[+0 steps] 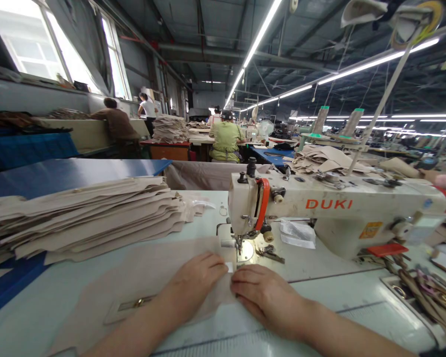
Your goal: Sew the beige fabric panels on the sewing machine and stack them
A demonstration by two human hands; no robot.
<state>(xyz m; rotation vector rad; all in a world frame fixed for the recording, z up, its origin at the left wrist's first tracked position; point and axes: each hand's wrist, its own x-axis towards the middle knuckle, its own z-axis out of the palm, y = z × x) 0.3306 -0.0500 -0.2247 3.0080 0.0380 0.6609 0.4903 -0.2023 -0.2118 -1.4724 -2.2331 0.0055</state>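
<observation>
A large beige fabric piece (pixel 134 267) lies on the sewing table, with a metal zipper (pixel 137 302) set into a slot on its left part. My left hand (pixel 196 282) rests on the fabric, fingers together and closed at its right edge. Opposite it, my right hand (pixel 263 297) has curled fingers closed on the same edge. Between the fingertips shows a small white patch (pixel 229 267). Just beyond both hands stands the sewing machine (pixel 282 198), its needle and presser foot (pixel 240 243) above the shiny plate. The fingertips' undersides are hidden.
A tall stack of beige fabric pieces (pixel 107 213) stands at the left. A clear plastic packet (pixel 297 234) lies under the machine arm. Straps with metal rings (pixel 431 297) fill the right edge. Ahead, a person in a yellow-green top (pixel 225 139) sits with their back to me.
</observation>
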